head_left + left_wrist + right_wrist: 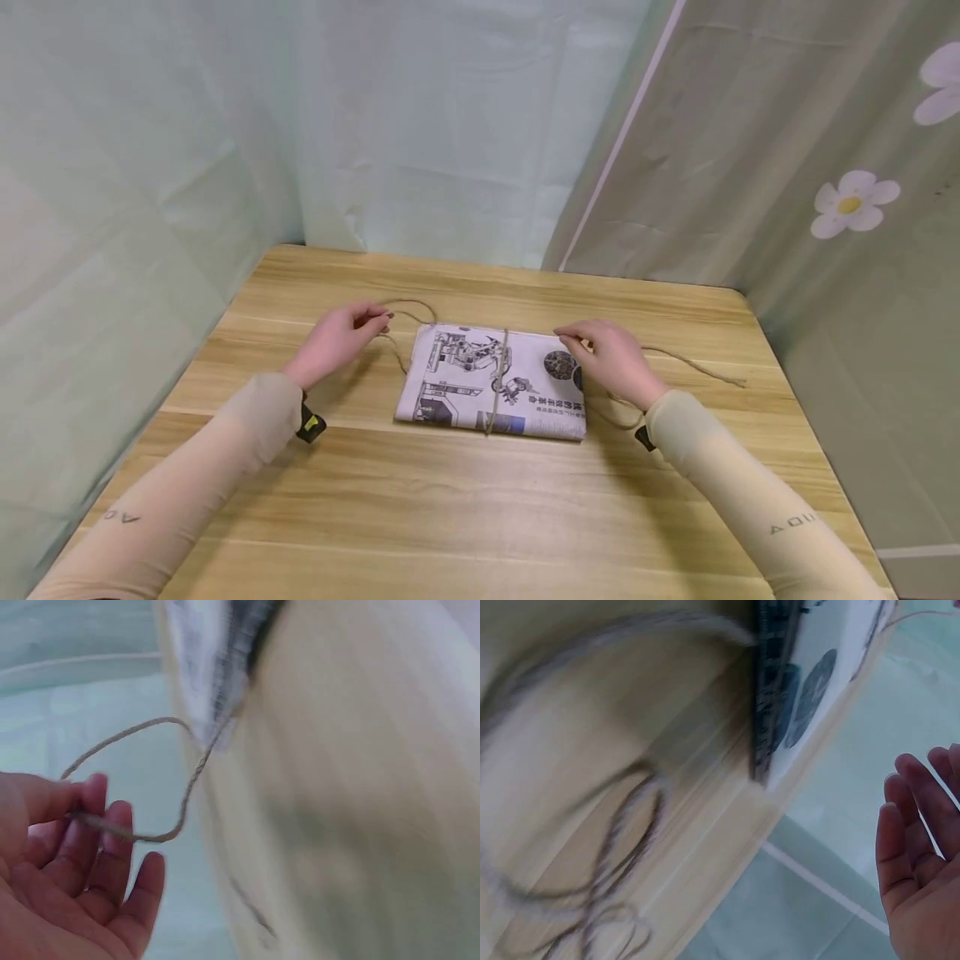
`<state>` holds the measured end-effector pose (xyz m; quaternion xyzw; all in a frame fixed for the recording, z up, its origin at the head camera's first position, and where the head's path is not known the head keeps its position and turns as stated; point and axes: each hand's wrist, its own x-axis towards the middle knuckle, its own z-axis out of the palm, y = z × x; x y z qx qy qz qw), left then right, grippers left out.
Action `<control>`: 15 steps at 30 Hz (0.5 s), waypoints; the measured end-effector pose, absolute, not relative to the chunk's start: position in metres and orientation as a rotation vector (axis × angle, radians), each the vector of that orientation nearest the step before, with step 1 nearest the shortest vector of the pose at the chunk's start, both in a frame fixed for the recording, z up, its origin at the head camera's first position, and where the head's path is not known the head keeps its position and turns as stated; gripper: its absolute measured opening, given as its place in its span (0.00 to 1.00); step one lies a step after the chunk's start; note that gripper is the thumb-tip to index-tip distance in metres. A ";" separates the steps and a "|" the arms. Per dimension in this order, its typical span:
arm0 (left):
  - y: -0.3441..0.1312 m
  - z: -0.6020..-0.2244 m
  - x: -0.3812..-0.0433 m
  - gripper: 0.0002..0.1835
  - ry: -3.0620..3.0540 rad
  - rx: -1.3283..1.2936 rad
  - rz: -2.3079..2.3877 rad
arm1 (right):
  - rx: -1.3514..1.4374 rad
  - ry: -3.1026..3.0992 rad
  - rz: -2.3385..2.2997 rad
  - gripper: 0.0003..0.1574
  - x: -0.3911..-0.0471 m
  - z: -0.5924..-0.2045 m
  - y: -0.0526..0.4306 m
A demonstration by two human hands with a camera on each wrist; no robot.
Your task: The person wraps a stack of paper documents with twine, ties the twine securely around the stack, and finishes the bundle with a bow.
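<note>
A folded newspaper packet (pixel 465 350) lies on the wooden table, with brown twine (pixel 498 387) running across its middle. Off the packet's left side, my left hand (pixel 337 342) pinches a bent length of that twine between thumb and index finger; the left wrist view shows the twine (pixel 180 814) looping from the fingertips to the paper. My right hand (pixel 611 358) hovers at the packet's right edge. In the right wrist view its fingers (pixel 922 802) are relaxed with no twine seen in them; the thumb is hidden there.
Loose twine (pixel 693 364) trails over the table (pixel 465 508) right of the packet, and coils (pixel 656 802) show below the right hand. Pale curtains (pixel 465 150) stand behind the table and along both its sides.
</note>
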<state>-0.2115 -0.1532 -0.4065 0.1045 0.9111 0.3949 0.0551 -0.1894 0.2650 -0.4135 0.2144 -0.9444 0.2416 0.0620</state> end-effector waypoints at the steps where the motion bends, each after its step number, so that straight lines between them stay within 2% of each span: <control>1: -0.150 -0.402 -0.211 0.20 2.763 0.330 1.241 | 0.644 -2.873 0.782 0.18 -0.192 -0.413 0.261; 8: -0.122 -0.381 -0.203 0.19 2.694 0.442 1.463 | 0.764 -2.945 1.087 0.24 -0.203 -0.416 0.208; 13: -0.107 -0.375 -0.199 0.17 2.644 0.484 1.521 | 0.903 -2.942 1.139 0.35 -0.206 -0.416 0.163; 15: -0.102 -0.372 -0.197 0.17 2.619 0.491 1.541 | 0.936 -2.920 1.172 0.34 -0.208 -0.417 0.150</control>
